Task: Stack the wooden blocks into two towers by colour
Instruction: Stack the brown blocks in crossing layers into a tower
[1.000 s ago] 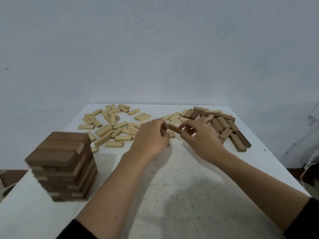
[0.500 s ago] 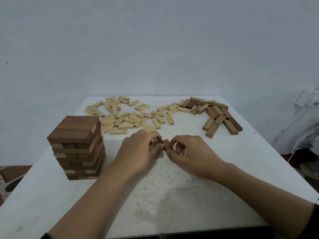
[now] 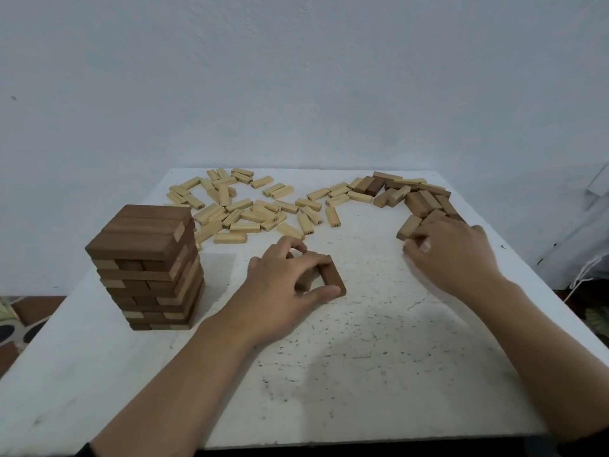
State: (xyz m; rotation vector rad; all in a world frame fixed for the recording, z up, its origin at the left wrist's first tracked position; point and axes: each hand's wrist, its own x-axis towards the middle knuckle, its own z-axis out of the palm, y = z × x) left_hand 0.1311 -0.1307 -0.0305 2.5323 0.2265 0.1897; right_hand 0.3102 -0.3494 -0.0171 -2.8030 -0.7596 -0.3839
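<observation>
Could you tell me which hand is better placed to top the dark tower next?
Left: the left hand grips dark blocks beside the tower; the right hand is at the far pile.

Speckled white table [image 3: 379,357]; pale wall [image 3: 296,77] behind.

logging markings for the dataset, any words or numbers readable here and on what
Nothing can be read for sure.
Several light blocks carry small dark printed marks, likely numbers, too small and blurred to read.
No marks show on the dark tower.

Head-worn view, forward-down over table [image 3: 362,374]
</observation>
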